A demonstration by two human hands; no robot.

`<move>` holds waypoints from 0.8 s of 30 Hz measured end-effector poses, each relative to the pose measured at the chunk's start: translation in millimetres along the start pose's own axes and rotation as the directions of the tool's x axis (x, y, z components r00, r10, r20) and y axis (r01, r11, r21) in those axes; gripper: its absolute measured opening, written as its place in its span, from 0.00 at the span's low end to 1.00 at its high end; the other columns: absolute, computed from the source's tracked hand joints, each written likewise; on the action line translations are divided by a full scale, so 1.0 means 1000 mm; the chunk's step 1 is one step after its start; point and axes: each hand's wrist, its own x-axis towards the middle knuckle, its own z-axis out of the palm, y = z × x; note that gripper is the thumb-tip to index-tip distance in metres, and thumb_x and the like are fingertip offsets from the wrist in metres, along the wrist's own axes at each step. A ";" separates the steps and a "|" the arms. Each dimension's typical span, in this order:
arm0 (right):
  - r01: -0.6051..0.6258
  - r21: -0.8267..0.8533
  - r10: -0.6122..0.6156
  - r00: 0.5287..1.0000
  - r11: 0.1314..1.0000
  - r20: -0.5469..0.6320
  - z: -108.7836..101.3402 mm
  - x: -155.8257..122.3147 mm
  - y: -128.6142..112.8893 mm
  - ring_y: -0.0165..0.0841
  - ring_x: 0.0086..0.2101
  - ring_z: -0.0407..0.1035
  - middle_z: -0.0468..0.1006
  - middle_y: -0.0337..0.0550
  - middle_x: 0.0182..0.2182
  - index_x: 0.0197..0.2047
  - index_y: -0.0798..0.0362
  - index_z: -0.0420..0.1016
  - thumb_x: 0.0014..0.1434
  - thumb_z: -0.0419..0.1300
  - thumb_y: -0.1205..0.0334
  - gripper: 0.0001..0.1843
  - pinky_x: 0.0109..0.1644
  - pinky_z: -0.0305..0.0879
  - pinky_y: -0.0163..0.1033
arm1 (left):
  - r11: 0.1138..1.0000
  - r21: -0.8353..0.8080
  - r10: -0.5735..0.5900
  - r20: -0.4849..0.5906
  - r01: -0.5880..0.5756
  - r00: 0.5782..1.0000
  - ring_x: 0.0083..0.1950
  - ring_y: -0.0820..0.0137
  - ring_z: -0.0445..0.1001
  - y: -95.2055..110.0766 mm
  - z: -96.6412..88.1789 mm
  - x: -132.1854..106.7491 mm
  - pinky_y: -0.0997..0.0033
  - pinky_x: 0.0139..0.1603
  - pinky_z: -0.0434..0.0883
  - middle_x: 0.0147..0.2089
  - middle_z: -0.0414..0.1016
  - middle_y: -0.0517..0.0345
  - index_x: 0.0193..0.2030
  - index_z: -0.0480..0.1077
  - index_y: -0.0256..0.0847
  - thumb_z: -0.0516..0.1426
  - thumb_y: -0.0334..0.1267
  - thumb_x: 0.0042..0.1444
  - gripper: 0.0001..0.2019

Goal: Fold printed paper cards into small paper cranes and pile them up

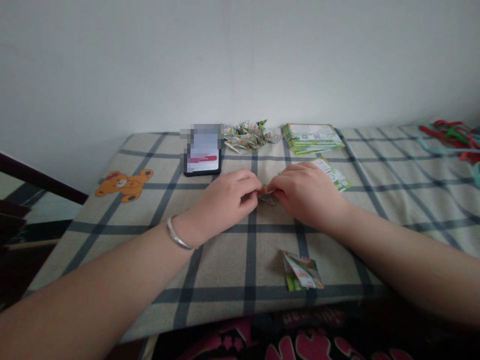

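Observation:
Between both hands is a small folded piece of printed paper (267, 196), mostly covered by my fingers. My left hand (234, 197), with a silver bangle at the wrist, pinches its left side. My right hand (305, 192) presses its fingers together on the right side. Under and behind the right hand a flat green-and-white printed sheet (335, 176) sticks out. Nearer to me lies another folded paper piece (303, 271), creased into a pointed shape. Several folded pieces (245, 137) are heaped at the back by the wall.
A phone (202, 155) with a lit screen lies left of the heap. A stack of green printed sheets (315, 137) rests at the back right. An orange bear cutout (124, 185) is on the checked tablecloth (225, 260). Red and green strips (450, 135) lie at the far right.

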 end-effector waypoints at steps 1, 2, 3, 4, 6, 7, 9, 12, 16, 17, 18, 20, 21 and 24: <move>-0.015 0.015 0.015 1.000 1.000 -0.008 0.001 0.000 0.001 0.38 0.34 0.73 0.81 0.43 0.30 0.33 0.52 0.77 0.58 0.58 0.69 0.06 0.39 0.55 0.42 | 1.000 0.006 0.008 0.004 -0.008 1.000 0.45 0.68 0.71 0.000 -0.001 0.000 0.66 0.49 0.69 0.42 0.73 0.55 0.38 0.71 0.37 0.52 0.27 0.59 0.07; -0.034 0.027 0.035 0.999 0.999 -0.020 0.002 0.001 0.001 0.38 0.34 0.73 0.80 0.44 0.30 0.34 0.52 0.76 0.58 0.58 0.68 0.06 0.38 0.55 0.41 | 1.000 0.015 0.013 0.006 -0.013 1.000 0.45 0.68 0.71 0.000 -0.002 0.000 0.66 0.49 0.69 0.42 0.73 0.55 0.37 0.71 0.37 0.52 0.27 0.59 0.07; -0.058 0.039 0.059 0.998 0.998 -0.026 0.002 0.001 0.001 0.38 0.33 0.73 0.80 0.44 0.30 0.34 0.52 0.76 0.59 0.58 0.67 0.06 0.38 0.56 0.41 | 1.000 0.026 0.013 0.013 -0.013 1.000 0.45 0.67 0.71 0.000 -0.003 0.000 0.66 0.49 0.70 0.42 0.73 0.54 0.36 0.71 0.37 0.52 0.27 0.59 0.07; -0.079 0.061 0.081 0.996 0.995 -0.032 0.003 0.001 0.002 0.38 0.32 0.73 0.80 0.44 0.29 0.35 0.52 0.76 0.60 0.57 0.67 0.06 0.37 0.56 0.40 | 0.999 0.035 0.014 0.018 -0.014 1.000 0.45 0.67 0.72 0.000 -0.004 0.000 0.66 0.48 0.70 0.41 0.73 0.54 0.36 0.70 0.36 0.52 0.27 0.59 0.07; -0.118 0.132 0.123 0.992 0.984 -0.032 0.005 0.002 0.004 0.37 0.32 0.73 0.80 0.43 0.29 0.36 0.53 0.75 0.60 0.58 0.65 0.05 0.36 0.56 0.39 | 0.999 0.050 0.014 0.022 -0.015 1.000 0.44 0.66 0.72 0.000 -0.006 0.000 0.65 0.48 0.70 0.40 0.73 0.54 0.36 0.71 0.36 0.53 0.30 0.60 0.05; -0.127 0.180 0.134 0.990 0.976 -0.031 0.006 0.001 0.005 0.36 0.32 0.73 0.80 0.43 0.29 0.36 0.53 0.75 0.60 0.59 0.64 0.04 0.35 0.57 0.39 | 0.998 0.056 0.015 0.023 -0.016 1.000 0.44 0.66 0.72 0.000 -0.007 0.000 0.64 0.47 0.70 0.40 0.73 0.54 0.36 0.71 0.37 0.55 0.33 0.61 0.05; -0.130 0.283 0.143 0.989 0.950 -0.026 0.008 0.000 0.008 0.35 0.31 0.73 0.81 0.42 0.30 0.37 0.53 0.74 0.59 0.62 0.61 0.05 0.34 0.58 0.37 | 0.997 0.072 0.007 0.031 -0.010 1.000 0.43 0.66 0.72 0.000 -0.008 0.000 0.64 0.47 0.70 0.39 0.74 0.55 0.35 0.71 0.38 0.57 0.37 0.60 0.06; -0.134 0.429 0.155 0.988 0.894 -0.015 0.010 -0.002 0.014 0.32 0.29 0.72 0.81 0.40 0.31 0.37 0.52 0.74 0.59 0.63 0.56 0.09 0.32 0.58 0.36 | 0.995 0.102 -0.022 0.039 0.018 0.999 0.43 0.66 0.72 -0.002 -0.008 0.001 0.64 0.47 0.69 0.38 0.74 0.56 0.34 0.71 0.38 0.58 0.38 0.61 0.06; -0.102 0.507 0.128 0.992 0.856 -0.016 0.012 -0.004 0.023 0.31 0.31 0.71 0.80 0.39 0.32 0.36 0.52 0.74 0.56 0.66 0.54 0.11 0.32 0.60 0.35 | 0.991 0.125 -0.061 0.049 0.054 0.997 0.44 0.66 0.73 -0.006 -0.007 0.002 0.64 0.49 0.69 0.40 0.75 0.55 0.36 0.71 0.38 0.56 0.36 0.62 0.06; -0.082 0.502 0.113 0.993 0.861 -0.031 0.013 -0.004 0.025 0.31 0.32 0.71 0.80 0.38 0.32 0.36 0.52 0.74 0.56 0.66 0.54 0.11 0.33 0.60 0.35 | 0.990 0.125 -0.068 0.056 0.060 0.996 0.44 0.66 0.73 -0.006 -0.007 0.002 0.64 0.49 0.69 0.40 0.75 0.54 0.37 0.71 0.38 0.55 0.36 0.63 0.06; -0.064 0.493 0.100 0.994 0.868 -0.047 0.014 -0.004 0.026 0.31 0.33 0.71 0.80 0.38 0.32 0.35 0.51 0.75 0.55 0.67 0.54 0.10 0.34 0.60 0.35 | 0.990 0.130 -0.069 0.053 0.061 0.996 0.44 0.66 0.72 -0.007 -0.007 0.002 0.64 0.49 0.69 0.40 0.75 0.54 0.37 0.71 0.38 0.55 0.36 0.63 0.06; -0.038 0.477 0.080 0.995 0.878 -0.068 0.016 -0.003 0.029 0.32 0.34 0.71 0.80 0.38 0.33 0.36 0.50 0.77 0.56 0.67 0.54 0.10 0.36 0.60 0.36 | 0.988 0.142 -0.069 0.046 0.062 0.997 0.44 0.66 0.72 -0.007 -0.007 0.002 0.64 0.49 0.69 0.40 0.74 0.54 0.37 0.71 0.37 0.55 0.35 0.63 0.06; -0.032 0.472 0.073 0.995 0.881 -0.071 0.016 -0.003 0.030 0.32 0.35 0.71 0.80 0.37 0.32 0.36 0.49 0.78 0.56 0.67 0.54 0.09 0.37 0.60 0.36 | 0.987 0.147 -0.069 0.040 0.062 0.997 0.44 0.65 0.72 -0.007 -0.007 0.002 0.63 0.49 0.69 0.39 0.74 0.54 0.37 0.71 0.37 0.55 0.35 0.63 0.06; -0.040 0.484 0.072 0.996 0.874 -0.047 0.017 -0.001 0.032 0.32 0.35 0.71 0.81 0.37 0.32 0.37 0.48 0.80 0.58 0.65 0.56 0.06 0.38 0.60 0.36 | 0.984 0.157 -0.084 0.032 0.078 0.996 0.44 0.64 0.71 -0.007 -0.007 0.002 0.62 0.49 0.69 0.39 0.74 0.54 0.37 0.71 0.36 0.55 0.34 0.63 0.05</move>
